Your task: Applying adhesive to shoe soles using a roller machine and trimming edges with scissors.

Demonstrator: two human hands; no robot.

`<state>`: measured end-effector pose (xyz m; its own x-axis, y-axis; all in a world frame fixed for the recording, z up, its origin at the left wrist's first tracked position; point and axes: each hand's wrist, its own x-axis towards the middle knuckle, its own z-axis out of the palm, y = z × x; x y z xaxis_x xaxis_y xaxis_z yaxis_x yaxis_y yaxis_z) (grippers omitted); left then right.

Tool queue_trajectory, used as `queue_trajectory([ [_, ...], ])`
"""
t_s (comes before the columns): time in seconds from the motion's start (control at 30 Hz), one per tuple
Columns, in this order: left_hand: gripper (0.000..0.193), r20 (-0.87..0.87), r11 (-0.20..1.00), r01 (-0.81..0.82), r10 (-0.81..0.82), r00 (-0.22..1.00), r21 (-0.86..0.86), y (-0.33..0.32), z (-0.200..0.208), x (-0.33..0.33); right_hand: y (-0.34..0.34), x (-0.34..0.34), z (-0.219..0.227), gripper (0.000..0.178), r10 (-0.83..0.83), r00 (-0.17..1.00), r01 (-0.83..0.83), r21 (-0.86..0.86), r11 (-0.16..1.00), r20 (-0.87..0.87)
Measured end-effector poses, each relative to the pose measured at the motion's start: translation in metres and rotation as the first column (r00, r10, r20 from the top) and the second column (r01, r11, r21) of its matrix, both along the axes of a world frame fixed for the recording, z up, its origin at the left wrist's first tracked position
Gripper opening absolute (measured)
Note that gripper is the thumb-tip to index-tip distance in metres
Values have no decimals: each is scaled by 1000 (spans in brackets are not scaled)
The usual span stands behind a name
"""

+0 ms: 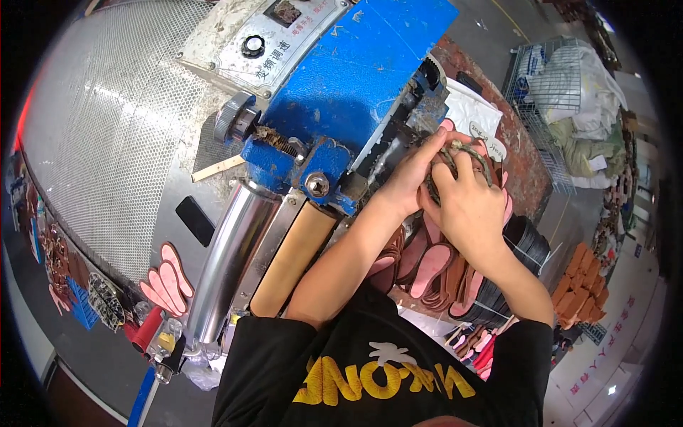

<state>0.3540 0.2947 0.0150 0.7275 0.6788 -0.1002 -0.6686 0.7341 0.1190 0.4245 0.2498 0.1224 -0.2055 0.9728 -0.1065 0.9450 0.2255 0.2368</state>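
Caught in our grip, a thin grey-green cord (476, 152) bends in a loop, its ends hidden from view. Pink, brown-edged insoles (432, 267) fan out on our near side of the grip, lying at differing angles; whether the cord binds any, we cannot tell.

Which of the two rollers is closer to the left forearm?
The tan roller: it lies between the left forearm and the shiny metal roller, which is farther out.
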Motion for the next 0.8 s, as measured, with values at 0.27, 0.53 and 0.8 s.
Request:
queue_trajectory([
  [0.27,39,36,1000,-7,8,999,-13,-2,-4,3,1,0,1,29,15,1000,-15,-11,1000,14],
  [0.53,31,83,993,-19,29,996,-112,-4,2,5,2,1,2,23,60,998,-59,25,998,-13],
  [0.8,33,83,990,-42,54,995,-137,-6,0,7,7,11,2,22,150,988,-151,-7,989,-45],
])
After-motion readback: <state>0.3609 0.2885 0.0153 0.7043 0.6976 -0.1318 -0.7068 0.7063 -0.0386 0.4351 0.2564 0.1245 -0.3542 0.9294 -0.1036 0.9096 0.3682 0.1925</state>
